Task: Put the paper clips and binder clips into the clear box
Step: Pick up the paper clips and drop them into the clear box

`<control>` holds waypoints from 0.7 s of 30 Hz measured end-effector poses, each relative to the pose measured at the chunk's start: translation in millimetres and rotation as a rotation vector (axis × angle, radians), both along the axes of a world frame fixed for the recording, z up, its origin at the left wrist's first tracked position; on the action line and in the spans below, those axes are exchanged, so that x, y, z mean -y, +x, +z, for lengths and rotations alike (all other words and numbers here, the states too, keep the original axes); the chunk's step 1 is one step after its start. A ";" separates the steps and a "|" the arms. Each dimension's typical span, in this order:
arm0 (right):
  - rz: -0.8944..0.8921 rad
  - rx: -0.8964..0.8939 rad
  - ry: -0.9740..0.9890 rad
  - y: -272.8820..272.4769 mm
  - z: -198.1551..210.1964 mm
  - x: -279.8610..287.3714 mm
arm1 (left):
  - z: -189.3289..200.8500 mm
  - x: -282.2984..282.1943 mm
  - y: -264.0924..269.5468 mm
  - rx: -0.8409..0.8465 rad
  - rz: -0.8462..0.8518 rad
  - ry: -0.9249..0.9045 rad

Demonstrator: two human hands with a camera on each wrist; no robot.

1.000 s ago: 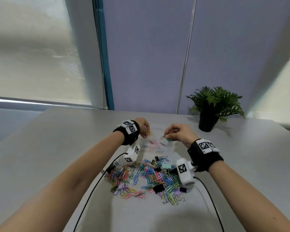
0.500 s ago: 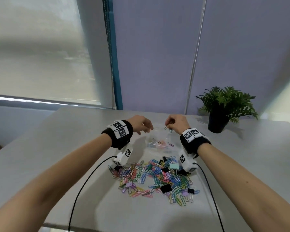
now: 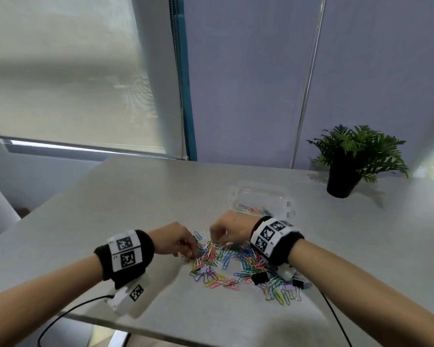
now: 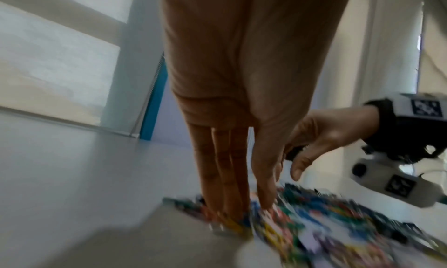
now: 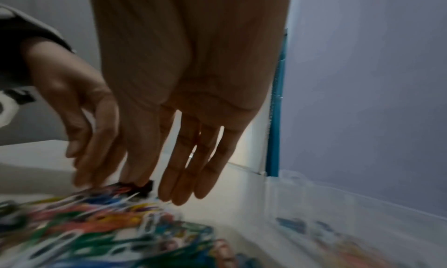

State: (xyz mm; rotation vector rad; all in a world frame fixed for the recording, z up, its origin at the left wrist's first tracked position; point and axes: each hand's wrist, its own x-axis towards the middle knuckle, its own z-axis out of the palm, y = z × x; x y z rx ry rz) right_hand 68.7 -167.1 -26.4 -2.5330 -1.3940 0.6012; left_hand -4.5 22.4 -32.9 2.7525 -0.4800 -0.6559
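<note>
Both hands reach into the paper clip pile [image 3: 238, 266], left hand [image 3: 172, 240] and right hand [image 3: 232, 227] with fingers extended, holding nothing. The clear box [image 3: 261, 196] lies at one o'clock, nearer the right hand, its long axis crosswise.

We see glossy coated paper clips [image 3: 221, 256], a clear plastic box [image 3: 261, 196] (faintly shiny), and a matt, smooth table [image 3: 135, 196].
</note>
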 end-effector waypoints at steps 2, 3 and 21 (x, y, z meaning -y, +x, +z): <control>0.068 0.020 -0.059 -10.0 -10.4 -13.0 | -11.4 10.4 -1.5 0.099 -0.055 0.088; 0.075 0.035 -0.072 -12.7 -15.5 -17.1 | -16.2 13.1 0.1 0.137 -0.050 0.111; -0.149 0.106 0.080 3.0 -26.0 8.5 | -23.8 12.8 9.3 0.198 0.068 0.064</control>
